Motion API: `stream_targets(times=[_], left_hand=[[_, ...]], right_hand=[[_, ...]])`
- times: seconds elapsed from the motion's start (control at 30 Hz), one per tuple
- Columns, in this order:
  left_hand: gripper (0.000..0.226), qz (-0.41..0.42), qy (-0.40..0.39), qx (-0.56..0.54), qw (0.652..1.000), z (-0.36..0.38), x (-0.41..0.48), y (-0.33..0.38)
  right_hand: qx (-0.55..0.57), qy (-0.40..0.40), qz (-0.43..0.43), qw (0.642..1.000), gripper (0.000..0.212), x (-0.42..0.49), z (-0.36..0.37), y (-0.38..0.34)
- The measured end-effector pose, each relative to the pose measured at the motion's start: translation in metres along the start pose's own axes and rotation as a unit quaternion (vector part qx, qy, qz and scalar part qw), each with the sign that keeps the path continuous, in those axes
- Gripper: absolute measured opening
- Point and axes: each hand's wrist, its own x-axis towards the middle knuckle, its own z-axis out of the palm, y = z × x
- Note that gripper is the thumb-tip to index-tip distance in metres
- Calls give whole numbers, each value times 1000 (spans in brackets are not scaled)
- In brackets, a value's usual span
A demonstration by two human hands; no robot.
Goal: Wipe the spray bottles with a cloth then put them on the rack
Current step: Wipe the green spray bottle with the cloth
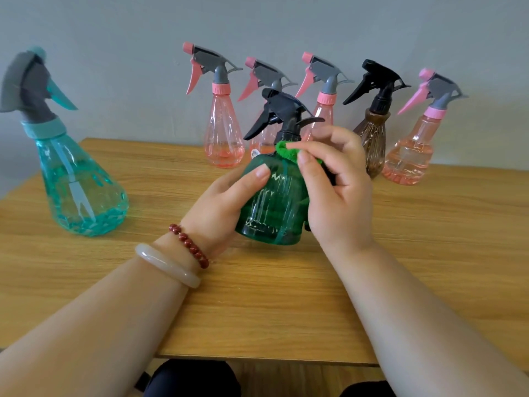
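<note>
Item: green spray bottle (272, 202), long axis near upright, at mid-table (257, 296) between both hands, left hand (226, 202) wrapped round its body, right hand (335, 190) pinching a green cloth (286, 151) against its shoulder (no rack in view).

The person's left hand (226, 202) grips the green spray bottle (272, 202) by its side, thumb laid across the front. The right hand (337, 196) pinches a green cloth (286, 150) in curled fingers (306, 164) and presses it to the bottle's shoulder, just under the black trigger head. A teal bottle (80, 190) stands well apart on the left of the wooden bench (257, 296). Along the wall behind stand four pink bottles (223, 138) and a brown bottle (372, 144). A red bead bracelet (189, 245) and a pale bangle (166, 265) circle the left wrist.
</note>
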Motion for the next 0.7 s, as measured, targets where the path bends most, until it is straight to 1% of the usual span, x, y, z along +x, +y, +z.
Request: stream_targets(times=[0.03,0.1,0.23,0.3,0.4,0.47,0.53,0.57,0.6,0.63,0.67,0.7], left_hand=[[54,3,8,-9,1000,0,0,1],[53,7,27,-35,999,0,0,3],[43,7,45,-150,988,0,4,6],[49,3,53,-187,981,-2,4,8],[57,-7,51,-196,979,-4,2,10],[56,-14,26,-183,983,-3,1,10],[47,-21,-2,-165,986,-1,2,9],[44,-22,-17,-154,988,0,2,8],[46,-23,-34,-142,989,1,1,7],[53,-22,-50,-124,991,2,1,5],[60,-23,-60,-110,992,3,-1,4],[65,-24,-59,-105,992,4,-1,4]], right_hand=[[12,-7,8,1000,18,0,1,-1],[17,-41,-6,999,21,-2,2,-3],[18,-131,-83,988,21,-7,7,-7],[15,-159,-122,980,20,-10,12,-8],[19,-168,-148,974,21,-10,13,-8],[12,-143,-149,978,23,-9,11,-8],[6,-94,-121,988,24,-7,8,-7],[13,-64,-86,994,25,-5,7,-7],[30,-32,-38,998,26,-4,6,-6],[59,-3,24,998,26,-2,4,-6],[87,14,79,993,27,-1,2,-6],[98,18,108,989,27,0,2,-6]])
